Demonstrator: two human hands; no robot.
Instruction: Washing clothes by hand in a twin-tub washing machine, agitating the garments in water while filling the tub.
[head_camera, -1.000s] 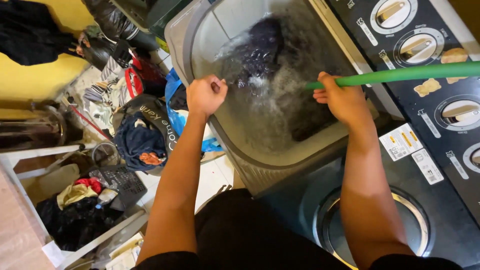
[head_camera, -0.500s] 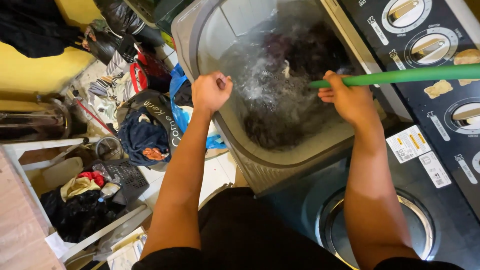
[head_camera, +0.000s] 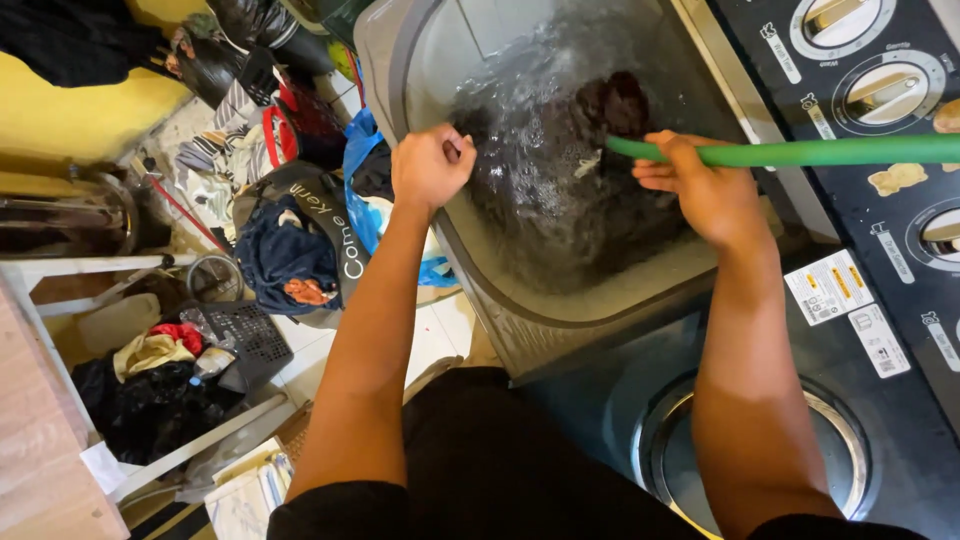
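Since the earlier frame, dark clothes (head_camera: 610, 110) have churned further up the wash tub (head_camera: 520, 310); left hand (head_camera: 430, 165) fisted on tub's left rim, holding what cannot tell; right hand (head_camera: 705, 190) fingers wrapped round green hose (head_camera: 800, 151) over the foamy water; control dials (head_camera: 885, 90) far right.

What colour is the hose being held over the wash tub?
Green; the hose, held in the right hand, shows plainly in the head view.

Dark laundry bag (head_camera: 300, 250) on floor, grey plastic basket (head_camera: 245, 340), white shelf (head_camera: 60, 275), control dials (head_camera: 885, 90)
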